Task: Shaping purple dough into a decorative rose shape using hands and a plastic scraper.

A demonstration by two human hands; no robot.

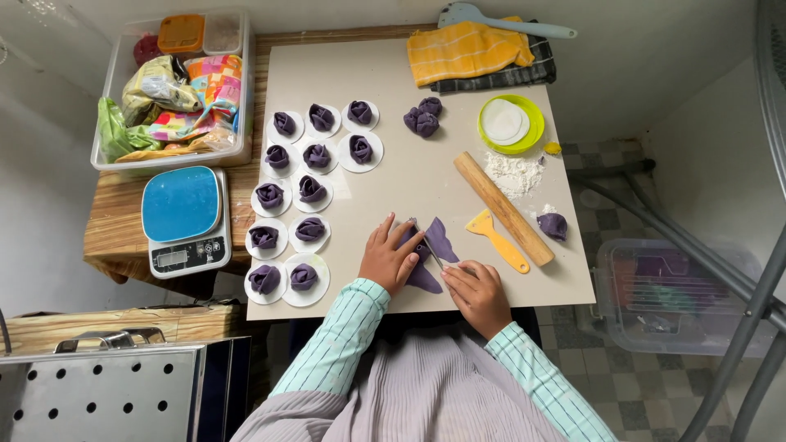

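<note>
Purple dough [440, 240] pressed under left hand [388, 260]; right hand [477, 291] cutting.

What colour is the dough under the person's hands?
Dark purple dough, seen clearly in the head view.

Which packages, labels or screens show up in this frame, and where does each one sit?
Food packets: crumpled bags, yellow, green and multicoloured, in the clear tub at top left.
Orange-lidded box: small, at the tub's back.
Kitchen scale: blue platform, white body, below the tub; small grey display at its front, too small to tell more.
</note>
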